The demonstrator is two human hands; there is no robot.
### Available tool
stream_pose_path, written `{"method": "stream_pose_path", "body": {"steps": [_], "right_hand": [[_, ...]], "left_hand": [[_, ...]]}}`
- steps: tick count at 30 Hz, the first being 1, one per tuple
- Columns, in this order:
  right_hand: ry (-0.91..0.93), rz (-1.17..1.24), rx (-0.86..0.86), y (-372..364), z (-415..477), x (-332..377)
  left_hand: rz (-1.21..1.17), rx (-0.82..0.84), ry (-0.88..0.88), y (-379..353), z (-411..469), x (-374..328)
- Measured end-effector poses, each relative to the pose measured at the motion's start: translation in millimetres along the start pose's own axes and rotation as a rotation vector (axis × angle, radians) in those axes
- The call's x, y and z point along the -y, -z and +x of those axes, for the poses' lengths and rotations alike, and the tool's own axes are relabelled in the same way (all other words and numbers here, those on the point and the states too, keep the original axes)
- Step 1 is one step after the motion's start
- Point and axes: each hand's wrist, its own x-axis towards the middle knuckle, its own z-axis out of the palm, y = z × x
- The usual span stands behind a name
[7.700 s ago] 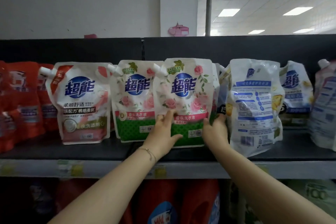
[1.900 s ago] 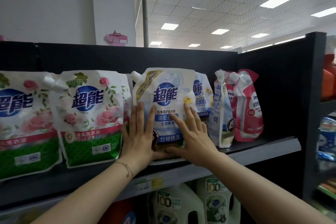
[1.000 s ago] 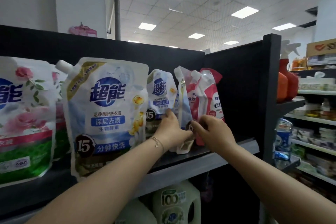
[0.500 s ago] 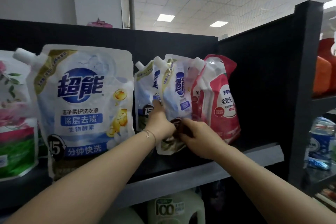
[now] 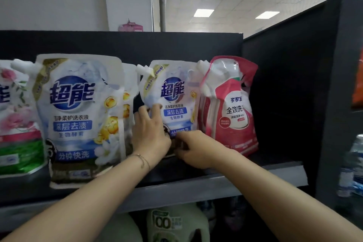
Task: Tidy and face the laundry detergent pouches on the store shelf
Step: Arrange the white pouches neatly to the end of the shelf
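Detergent pouches stand in a row on a black shelf. A white-and-blue pouch in the middle faces front, and both hands hold its lower part. My left hand grips its left lower edge, thumb on the front. My right hand holds its bottom right corner. A larger white-and-blue pouch stands to the left, front facing out. A red-and-white pouch leans at the right, touching the held pouch. A rose-print pouch with a green base is cut off at the left edge.
The shelf's black back panel and black side wall close it in behind and on the right. Large white jugs sit on the lower shelf. More goods show on a neighbouring rack at the far right.
The middle white-and-blue pouch has turned from edge-on to facing front, with both hands staying at its base. The view has shifted slightly left and closer.
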Motion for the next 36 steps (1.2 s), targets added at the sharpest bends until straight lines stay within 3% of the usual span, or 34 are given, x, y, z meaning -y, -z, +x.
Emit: {"method": "stream_pose_path", "body": {"steps": [4,6,8,10,12,15,18,23,27,31,36], "right_hand": [[-0.091,-0.209,-0.166,20.9,-29.5,-16.6],[-0.15,-0.252,-0.235,26.8,-42.7,-30.2],[-0.161,-0.264,-0.273,29.5,-53.1,-43.0],[-0.128,-0.264,-0.295,30.8,-58.1,-51.3],[-0.094,-0.237,-0.289,30.5,-58.7,-55.6],[-0.068,-0.157,-0.276,30.1,-58.4,-60.1],[-0.039,-0.049,-0.248,29.0,-58.4,-67.9],[0.004,0.191,-0.154,27.5,-52.4,-79.4],[-0.02,0.236,-0.128,22.3,-38.9,-83.1],[-0.125,0.26,-0.047,25.3,-21.0,-88.8],[-0.169,0.349,-0.028,23.3,-15.5,-91.7]], "left_hand": [[0.097,-0.132,-0.05,-3.4,-11.1,-26.3],[-0.027,-0.194,-0.159,-8.3,-15.7,-42.8],[-0.307,-0.056,-0.193,-12.4,-18.4,-64.2],[-0.624,0.183,-0.102,-17.7,-16.5,-87.3],[-0.824,0.282,0.079,-23.1,-6.2,-108.7],[-1.067,0.307,0.288,-32.1,15.6,-128.0],[-1.201,0.278,0.366,-44.9,31.5,-133.4],[-1.261,0.284,0.422,-57.6,50.1,-123.1],[-1.248,0.246,0.438,-68.0,61.8,-122.7],[-0.992,0.127,0.473,-78.8,68.5,-127.7],[-0.704,0.181,0.364,-73.6,49.6,-124.4]]}}
